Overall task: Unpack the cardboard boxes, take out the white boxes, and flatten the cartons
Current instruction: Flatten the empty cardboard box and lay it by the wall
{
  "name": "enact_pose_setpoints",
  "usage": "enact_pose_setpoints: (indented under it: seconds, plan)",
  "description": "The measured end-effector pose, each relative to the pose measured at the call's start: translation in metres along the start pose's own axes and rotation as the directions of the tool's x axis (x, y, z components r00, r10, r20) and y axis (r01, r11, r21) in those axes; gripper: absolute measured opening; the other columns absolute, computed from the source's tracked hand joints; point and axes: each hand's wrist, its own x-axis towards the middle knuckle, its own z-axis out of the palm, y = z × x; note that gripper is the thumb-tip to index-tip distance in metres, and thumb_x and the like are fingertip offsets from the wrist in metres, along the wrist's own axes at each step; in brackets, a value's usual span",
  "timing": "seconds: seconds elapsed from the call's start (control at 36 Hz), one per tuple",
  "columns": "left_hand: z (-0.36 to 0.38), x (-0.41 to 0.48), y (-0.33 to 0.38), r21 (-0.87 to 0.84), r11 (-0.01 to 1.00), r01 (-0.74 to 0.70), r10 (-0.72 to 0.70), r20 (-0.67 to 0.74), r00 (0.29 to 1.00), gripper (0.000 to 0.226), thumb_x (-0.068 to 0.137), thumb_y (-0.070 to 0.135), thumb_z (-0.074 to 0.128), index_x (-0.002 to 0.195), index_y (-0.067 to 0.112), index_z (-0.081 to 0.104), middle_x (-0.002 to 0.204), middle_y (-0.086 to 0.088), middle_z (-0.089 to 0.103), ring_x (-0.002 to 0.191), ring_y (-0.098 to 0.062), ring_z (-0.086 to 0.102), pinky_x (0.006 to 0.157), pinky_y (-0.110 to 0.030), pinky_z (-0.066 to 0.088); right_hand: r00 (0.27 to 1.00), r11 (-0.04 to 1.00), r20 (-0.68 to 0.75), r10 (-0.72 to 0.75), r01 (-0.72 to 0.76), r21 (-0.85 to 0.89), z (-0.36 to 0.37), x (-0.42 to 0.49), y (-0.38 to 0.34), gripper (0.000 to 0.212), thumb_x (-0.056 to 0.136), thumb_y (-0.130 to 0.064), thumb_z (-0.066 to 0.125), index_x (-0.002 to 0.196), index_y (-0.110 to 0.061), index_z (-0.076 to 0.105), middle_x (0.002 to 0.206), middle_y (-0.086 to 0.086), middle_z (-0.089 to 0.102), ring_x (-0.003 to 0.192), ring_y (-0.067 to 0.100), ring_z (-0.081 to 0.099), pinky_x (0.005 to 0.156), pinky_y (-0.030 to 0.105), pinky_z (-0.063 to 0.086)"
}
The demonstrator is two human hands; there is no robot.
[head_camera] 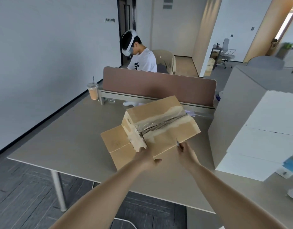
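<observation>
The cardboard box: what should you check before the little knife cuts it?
1. Left hand grips the cardboard box at its near edge: ok.
2. Right hand holds the knife: ok.
3. Left hand apart from the knife: ok.
4. Box steady: not ok, it sits tilted on flat cardboard.
5. Tape seam cut all along: cannot tell.
6. Drink cup far from the box: ok.

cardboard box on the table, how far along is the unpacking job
Done: white boxes stand stacked on the right, and what looks like a flattened carton lies under the cardboard box. In hand: the left hand grips the box's near edge, the right hand holds a small blade; the top seam looks slit. Left: opening it, emptying, flattening.
</observation>
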Motion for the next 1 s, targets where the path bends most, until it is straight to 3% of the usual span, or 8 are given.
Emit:
enact_pose_setpoints:
  seconds: [0.17, 0.28, 0.39, 0.47, 0.56, 0.72, 0.92, 1.0]
  plan:
    - [0.009, 0.001, 0.013, 0.088, 0.994, -0.058, 0.060, -0.022, 0.998, 0.069, 0.091, 0.053, 0.055, 0.138, 0.005, 0.040, 0.136, -0.014, 0.038, 0.126, -0.034, 0.044, 0.102, -0.038, 0.041, 0.997, 1.000, 0.079, -0.007, 0.008, -0.023, -0.007, -0.005, 0.001, 0.027, 0.102, -0.028, 0.040, 0.112, -0.006, 0.052, 0.073, -0.001, 0.048, 0.074, 0.026, 0.050, 0.055, 0.031, 0.034]
    - [-0.011, 0.007, -0.004, 0.041, 0.995, -0.093, 0.099, -0.196, 0.976, 0.049, 0.091, 0.045, 0.059, 0.128, 0.013, 0.054, 0.135, -0.009, 0.044, 0.121, -0.029, 0.049, 0.098, -0.036, 0.044, 0.996, 1.000, 0.083, 0.025, -0.026, 0.010, -0.003, -0.003, -0.002, 0.029, 0.103, -0.030, 0.038, 0.115, -0.007, 0.051, 0.072, -0.001, 0.049, 0.065, 0.022, 0.049, 0.048, 0.027, 0.032]
    - [-0.053, 0.027, -0.026, 0.034, 0.995, -0.098, 0.103, -0.421, 0.901, 0.059, 0.093, 0.037, 0.058, 0.144, 0.016, 0.036, 0.148, -0.007, 0.031, 0.133, -0.029, 0.037, 0.104, -0.039, 0.038, 0.995, 0.992, 0.059, 0.084, -0.089, 0.088, 0.009, 0.002, -0.012, 0.032, 0.103, -0.030, 0.038, 0.121, -0.006, 0.049, 0.092, 0.008, 0.057, 0.074, 0.025, 0.052, 0.052, 0.027, 0.035]
    - [-0.083, 0.051, -0.040, 0.027, 0.997, -0.065, 0.070, -0.498, 0.864, 0.070, 0.091, 0.039, 0.060, 0.147, 0.017, 0.024, 0.155, -0.009, 0.019, 0.140, -0.033, 0.025, 0.109, -0.042, 0.031, 0.987, 0.979, 0.032, 0.156, -0.159, 0.129, 0.021, 0.006, -0.021, 0.031, 0.103, -0.028, 0.037, 0.122, -0.006, 0.049, 0.083, 0.005, 0.053, 0.074, 0.023, 0.050, 0.056, 0.029, 0.034]
    - [-0.105, 0.082, -0.054, 0.041, 0.995, -0.092, 0.101, -0.434, 0.895, 0.081, 0.091, 0.043, 0.059, 0.152, 0.015, 0.012, 0.160, -0.008, 0.007, 0.144, -0.033, 0.018, 0.112, -0.046, 0.028, 0.973, 0.958, -0.012, 0.230, -0.224, 0.178, 0.033, 0.010, -0.028, 0.032, 0.102, -0.029, 0.037, 0.122, -0.006, 0.049, 0.083, 0.006, 0.053, 0.072, 0.023, 0.050, 0.055, 0.029, 0.033]
    - [-0.117, 0.121, -0.069, -0.019, 0.959, -0.283, 0.272, -0.223, 0.936, 0.082, 0.092, 0.044, 0.058, 0.154, 0.022, 0.009, 0.159, -0.006, 0.011, 0.141, -0.030, 0.029, 0.108, -0.045, 0.035, 0.936, 0.888, -0.162, 0.312, -0.227, 0.401, 0.053, 0.010, -0.035, 0.028, 0.100, -0.030, 0.043, 0.118, -0.012, 0.055, 0.083, -0.002, 0.055, 0.068, 0.012, 0.052, 0.053, 0.026, 0.036]
    - [-0.102, 0.110, -0.089, 0.029, 0.920, -0.391, 0.383, -0.275, 0.882, 0.087, 0.087, 0.053, 0.062, 0.153, 0.030, 0.011, 0.149, -0.008, 0.031, 0.132, -0.034, 0.037, 0.102, -0.044, 0.036, 0.893, 0.878, -0.300, 0.336, -0.181, 0.443, 0.059, 0.002, -0.032, 0.025, 0.101, -0.039, 0.042, 0.103, -0.018, 0.055, 0.076, 0.001, 0.052, 0.064, 0.019, 0.047, 0.051, 0.025, 0.033]
    - [-0.087, 0.100, -0.100, 0.040, 0.922, -0.385, 0.382, -0.254, 0.889, 0.081, 0.088, 0.052, 0.060, 0.152, 0.026, 0.017, 0.147, -0.007, 0.034, 0.130, -0.032, 0.042, 0.099, -0.043, 0.041, 0.851, 0.854, -0.365, 0.378, -0.167, 0.493, 0.050, 0.006, -0.025, 0.027, 0.099, -0.036, 0.047, 0.083, -0.016, 0.056, 0.070, 0.002, 0.048, 0.065, 0.019, 0.042, 0.057, 0.028, 0.030]
